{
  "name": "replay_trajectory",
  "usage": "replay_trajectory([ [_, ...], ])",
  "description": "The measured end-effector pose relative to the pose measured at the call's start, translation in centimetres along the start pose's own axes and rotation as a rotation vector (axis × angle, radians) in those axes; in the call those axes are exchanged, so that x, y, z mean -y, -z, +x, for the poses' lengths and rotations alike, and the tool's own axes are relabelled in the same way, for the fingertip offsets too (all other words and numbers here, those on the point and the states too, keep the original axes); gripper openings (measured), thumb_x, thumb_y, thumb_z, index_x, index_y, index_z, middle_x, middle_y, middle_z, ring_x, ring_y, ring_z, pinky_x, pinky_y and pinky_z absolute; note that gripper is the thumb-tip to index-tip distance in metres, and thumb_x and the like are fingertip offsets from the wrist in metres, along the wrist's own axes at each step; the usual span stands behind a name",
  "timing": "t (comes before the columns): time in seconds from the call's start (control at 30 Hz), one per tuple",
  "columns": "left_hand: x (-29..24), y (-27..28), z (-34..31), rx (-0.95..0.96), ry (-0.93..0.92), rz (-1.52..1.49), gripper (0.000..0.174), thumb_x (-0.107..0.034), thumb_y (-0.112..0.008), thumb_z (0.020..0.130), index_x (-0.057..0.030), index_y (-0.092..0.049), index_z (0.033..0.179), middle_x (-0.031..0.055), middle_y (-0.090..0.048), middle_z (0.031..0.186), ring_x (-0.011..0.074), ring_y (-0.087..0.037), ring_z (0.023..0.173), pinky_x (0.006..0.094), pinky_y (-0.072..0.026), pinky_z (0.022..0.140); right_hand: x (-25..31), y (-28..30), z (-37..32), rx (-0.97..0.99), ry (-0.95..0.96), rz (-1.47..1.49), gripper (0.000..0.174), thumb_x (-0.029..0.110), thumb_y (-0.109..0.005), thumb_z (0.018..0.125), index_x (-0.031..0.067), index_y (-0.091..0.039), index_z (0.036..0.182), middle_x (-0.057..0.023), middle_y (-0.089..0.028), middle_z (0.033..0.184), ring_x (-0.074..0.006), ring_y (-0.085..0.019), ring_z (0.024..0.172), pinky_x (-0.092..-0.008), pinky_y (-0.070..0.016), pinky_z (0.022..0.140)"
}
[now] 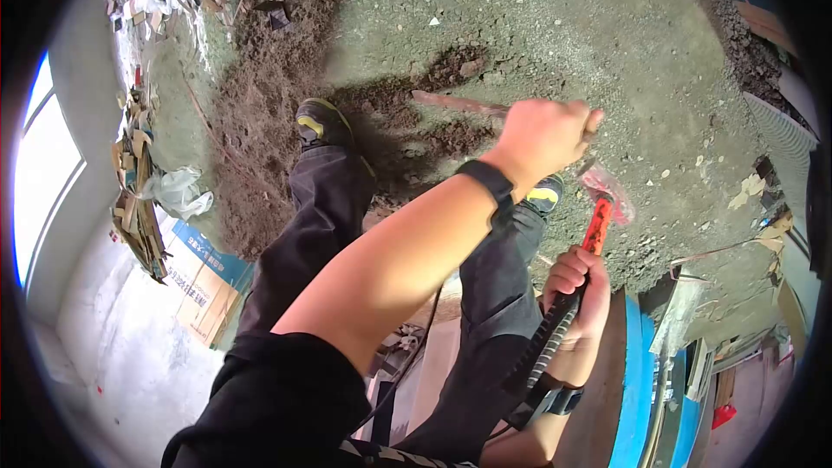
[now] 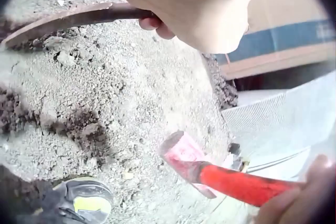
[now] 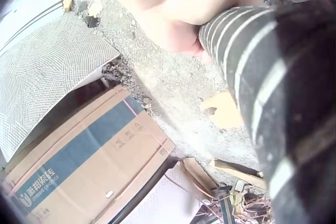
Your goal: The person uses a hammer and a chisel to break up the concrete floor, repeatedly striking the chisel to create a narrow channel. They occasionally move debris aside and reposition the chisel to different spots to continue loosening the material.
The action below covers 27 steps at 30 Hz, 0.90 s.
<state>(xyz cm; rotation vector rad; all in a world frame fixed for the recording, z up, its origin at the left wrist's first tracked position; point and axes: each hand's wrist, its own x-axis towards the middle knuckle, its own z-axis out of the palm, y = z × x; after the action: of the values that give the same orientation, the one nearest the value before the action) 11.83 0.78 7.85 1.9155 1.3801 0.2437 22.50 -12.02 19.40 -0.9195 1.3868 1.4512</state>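
Hammer head (image 2: pixel 181 153) metal-look, worn paint; grip (image 3: pixel 262 77) ribbed, matt; ground (image 1: pixel 607 52) rough, gritty; carton (image 3: pixel 94 155) matt cardboard; trousers (image 1: pixel 321 195) matt cloth; panel (image 3: pixel 47 71) ridged

Handle (image 2: pixel 244 184) red, grip (image 3: pixel 262 71) black with white stripes, hammer head (image 2: pixel 185 157) pinkish, shoe (image 2: pixel 86 203) dark with yellow mark, soil (image 1: pixel 269 113) brown, box (image 3: pixel 89 155) brown with blue band

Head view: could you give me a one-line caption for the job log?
Left hand grips a flat bar, right hand a red-necked hammer, over gritty ground.
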Motion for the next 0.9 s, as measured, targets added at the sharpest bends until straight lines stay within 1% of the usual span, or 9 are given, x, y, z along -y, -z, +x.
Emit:
replay_trajectory([
  [0.13, 1.6, -3.7, 0.3, 0.371, -0.121, 0.054, 0.026, -0.037, -0.053, 0.083, -0.0121, -0.059, 0.078, 0.0103, -0.06, 0.06, 0.0298, -0.061, 0.056, 0.0417, -0.048, 0.05, 1.0, 0.0, -0.1, -0.006, 0.025, 0.03, 0.013, 0.007, -0.049, 0.086, 0.0079, -0.043, 0.074, 0.0039, -0.039, 0.062, -0.0067, -0.039, 0.052, -0.0222, -0.0363, 0.045],
  [0.23, 5.7, -3.8, -1.3, 0.476, -0.168, 0.102, 0.025, -0.037, -0.054, 0.083, -0.0125, -0.059, 0.078, 0.0098, -0.059, 0.059, 0.0295, -0.06, 0.055, 0.0402, -0.0479, 0.049, 1.4, 0.0, -0.5, 0.006, 0.045, 0.051, 0.011, 0.007, -0.048, 0.085, 0.0081, -0.043, 0.075, 0.0047, -0.037, 0.061, -0.0056, -0.038, 0.051, -0.0213, -0.0358, 0.045],
  [0.37, 11.0, -1.7, -2.3, 0.21, -0.179, 0.153, 0.032, -0.034, -0.058, 0.083, -0.0092, -0.051, 0.063, 0.0098, -0.054, 0.054, 0.0274, -0.055, 0.047, 0.0365, -0.0435, 0.042, 1.0, 0.0, -1.0, -0.046, 0.13, 0.041, 0.006, 0.007, -0.048, 0.085, 0.0071, -0.044, 0.08, 0.0049, -0.037, 0.062, -0.0049, -0.038, 0.051, -0.0209, -0.0358, 0.044],
  [0.53, 10.4, 2.0, -1.8, 0.239, -0.179, 0.101, 0.034, -0.032, -0.059, 0.082, -0.0075, -0.048, 0.061, 0.0097, -0.05, 0.05, 0.0296, -0.052, 0.044, 0.0365, -0.0412, 0.041, 0.6, -0.2, -0.4, -0.065, 0.098, 0.016, 0.005, 0.007, -0.048, 0.085, 0.0068, -0.045, 0.081, 0.0046, -0.038, 0.062, -0.0056, -0.038, 0.051, -0.0211, -0.0356, 0.044],
  [0.57, 10.5, 1.9, -2.7, 0.158, -0.297, 0.061, 0.033, -0.03, -0.061, 0.081, -0.0088, -0.047, 0.059, 0.0082, -0.046, 0.045, 0.0282, -0.052, 0.042, 0.0362, -0.0403, 0.039, 0.3, -0.3, -0.3, -0.064, 0.075, 0.03, 0.005, 0.007, -0.048, 0.085, 0.0069, -0.046, 0.081, 0.0046, -0.037, 0.062, -0.0058, -0.038, 0.051, -0.0211, -0.0355, 0.044],
  [0.63, 8.2, 2.8, -5.3, 0.427, -0.313, 0.235, 0.032, -0.028, -0.062, 0.081, -0.0104, -0.046, 0.059, 0.0061, -0.044, 0.041, 0.025, -0.052, 0.04, 0.0357, -0.0397, 0.038, -0.2, -0.9, 0.0, -0.03, 0.061, 0.052, 0.005, 0.007, -0.049, 0.085, 0.0073, -0.046, 0.081, 0.0048, -0.037, 0.062, -0.0061, -0.038, 0.051, -0.021, -0.0353, 0.044],
  [0.7, 7.1, 2.8, -7.3, 0.372, -0.446, 0.008, 0.032, -0.029, -0.063, 0.08, -0.0119, -0.046, 0.059, 0.0049, -0.045, 0.042, 0.0221, -0.052, 0.038, 0.035, -0.0392, 0.036, -0.7, -1.3, 0.2, -0.028, 0.019, 0.005, 0.005, 0.006, -0.049, 0.084, 0.0077, -0.046, 0.08, 0.0049, -0.037, 0.062, -0.0062, -0.037, 0.051, -0.021, -0.0352, 0.045],
  [0.77, 7.6, 2.3, -7.4, 0.313, -0.363, 0.053, 0.032, -0.029, -0.063, 0.079, -0.0115, -0.045, 0.06, 0.0051, -0.047, 0.043, 0.0236, -0.052, 0.039, 0.0343, -0.0394, 0.037, -1.4, -1.8, 0.3, -0.07, 0.021, -0.006, 0.005, 0.006, -0.05, 0.084, 0.0078, -0.046, 0.081, 0.0045, -0.037, 0.062, -0.0063, -0.037, 0.05, -0.021, -0.035, 0.044],
  [0.9, 11.9, 1.0, -7.0, 0.549, -0.323, 0.153, 0.017, -0.02, -0.063, 0.066, -0.0155, -0.056, 0.08, 0.0055, -0.057, 0.057, 0.0255, -0.059, 0.053, 0.0381, -0.0466, 0.047, -1.8, -3.4, 0.1, -0.104, 0.037, -0.045, 0.004, 0.006, -0.05, 0.083, 0.0072, -0.047, 0.085, 0.0035, -0.037, 0.063, -0.0066, -0.036, 0.05, -0.0211, -0.0339, 0.044],
])
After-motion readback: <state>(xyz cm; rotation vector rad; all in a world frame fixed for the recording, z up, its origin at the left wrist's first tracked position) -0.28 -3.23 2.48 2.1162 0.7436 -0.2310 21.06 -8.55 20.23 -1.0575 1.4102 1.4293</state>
